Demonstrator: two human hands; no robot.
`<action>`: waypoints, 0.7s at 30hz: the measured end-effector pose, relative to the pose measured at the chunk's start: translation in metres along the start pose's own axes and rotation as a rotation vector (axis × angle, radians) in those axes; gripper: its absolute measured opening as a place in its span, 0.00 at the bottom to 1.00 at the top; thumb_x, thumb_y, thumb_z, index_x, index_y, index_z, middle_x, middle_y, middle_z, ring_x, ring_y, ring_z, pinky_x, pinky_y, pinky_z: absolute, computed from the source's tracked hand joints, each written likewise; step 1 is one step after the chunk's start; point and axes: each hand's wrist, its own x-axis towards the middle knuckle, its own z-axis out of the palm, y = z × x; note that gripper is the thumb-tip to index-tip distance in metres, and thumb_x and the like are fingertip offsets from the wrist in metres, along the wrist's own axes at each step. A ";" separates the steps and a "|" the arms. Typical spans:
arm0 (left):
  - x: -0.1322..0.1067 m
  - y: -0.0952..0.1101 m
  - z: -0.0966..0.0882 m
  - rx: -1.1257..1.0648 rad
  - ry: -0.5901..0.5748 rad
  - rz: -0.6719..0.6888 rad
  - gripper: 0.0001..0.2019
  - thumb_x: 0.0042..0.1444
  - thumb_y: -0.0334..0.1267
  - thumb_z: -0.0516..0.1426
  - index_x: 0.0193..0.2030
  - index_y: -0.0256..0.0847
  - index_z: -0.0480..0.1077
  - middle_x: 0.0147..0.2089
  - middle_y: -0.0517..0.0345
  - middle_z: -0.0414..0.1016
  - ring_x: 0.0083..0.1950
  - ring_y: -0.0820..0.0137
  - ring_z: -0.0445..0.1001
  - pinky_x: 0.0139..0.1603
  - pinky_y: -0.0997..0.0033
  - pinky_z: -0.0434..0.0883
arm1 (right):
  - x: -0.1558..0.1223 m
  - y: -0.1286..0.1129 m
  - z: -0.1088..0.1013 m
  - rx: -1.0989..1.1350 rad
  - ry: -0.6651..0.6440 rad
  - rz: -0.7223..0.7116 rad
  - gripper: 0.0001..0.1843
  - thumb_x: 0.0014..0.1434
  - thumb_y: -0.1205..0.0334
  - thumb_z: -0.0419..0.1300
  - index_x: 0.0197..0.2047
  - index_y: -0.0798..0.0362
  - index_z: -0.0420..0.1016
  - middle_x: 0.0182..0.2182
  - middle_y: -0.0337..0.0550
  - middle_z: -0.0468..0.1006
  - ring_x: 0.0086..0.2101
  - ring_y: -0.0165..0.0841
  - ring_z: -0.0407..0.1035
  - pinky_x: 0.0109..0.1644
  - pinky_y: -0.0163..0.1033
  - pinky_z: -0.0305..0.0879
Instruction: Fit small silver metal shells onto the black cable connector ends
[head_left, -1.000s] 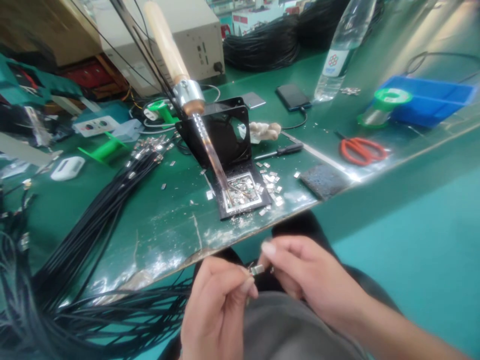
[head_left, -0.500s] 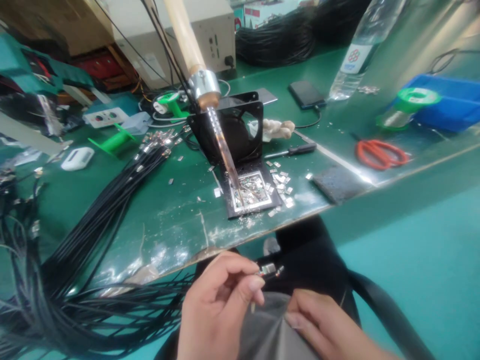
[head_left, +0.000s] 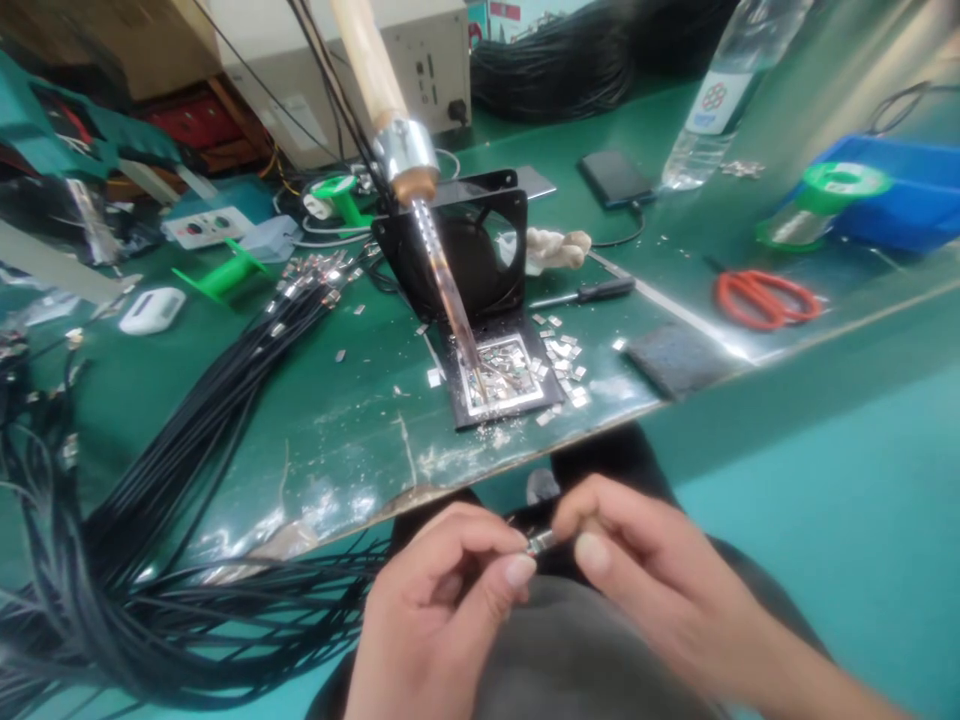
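Over my lap, my left hand pinches a small metal cable connector between thumb and forefinger. My right hand has its thumb and forefinger closed at the connector's right end, which they partly hide. A soldering iron with a wooden handle hangs tip-down above a framed pad that holds small metal pieces. Loose metal pieces lie beside the pad. To the left runs a bundle of black cables with metal ends.
Behind the iron stands a black fan. A screwdriver, red-handled scissors, a dark block, a solder spool, a blue bin and a water bottle are on the green table.
My right hand has come up from the grey cloth to the connector's right end. My left hand keeps its pinch, and the connector is now turned slightly.
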 end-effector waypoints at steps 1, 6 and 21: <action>0.000 0.000 0.000 0.001 -0.005 0.003 0.05 0.64 0.37 0.66 0.36 0.42 0.82 0.37 0.59 0.78 0.34 0.75 0.79 0.36 0.82 0.77 | 0.002 -0.006 0.001 0.002 -0.033 -0.013 0.23 0.75 0.40 0.54 0.36 0.50 0.71 0.24 0.32 0.64 0.25 0.29 0.56 0.28 0.35 0.55; 0.002 -0.001 -0.002 0.030 -0.047 -0.008 0.07 0.65 0.38 0.65 0.35 0.41 0.80 0.33 0.60 0.78 0.31 0.75 0.75 0.35 0.82 0.73 | 0.007 -0.010 0.011 -0.043 -0.040 -0.054 0.22 0.78 0.50 0.52 0.32 0.50 0.64 0.26 0.32 0.63 0.27 0.28 0.57 0.32 0.35 0.56; 0.002 -0.005 -0.004 0.023 -0.101 -0.026 0.16 0.75 0.47 0.55 0.36 0.42 0.70 0.32 0.62 0.70 0.34 0.76 0.70 0.38 0.80 0.70 | 0.008 -0.008 0.022 0.017 0.075 0.000 0.23 0.77 0.50 0.51 0.29 0.49 0.59 0.26 0.33 0.60 0.28 0.29 0.54 0.31 0.35 0.56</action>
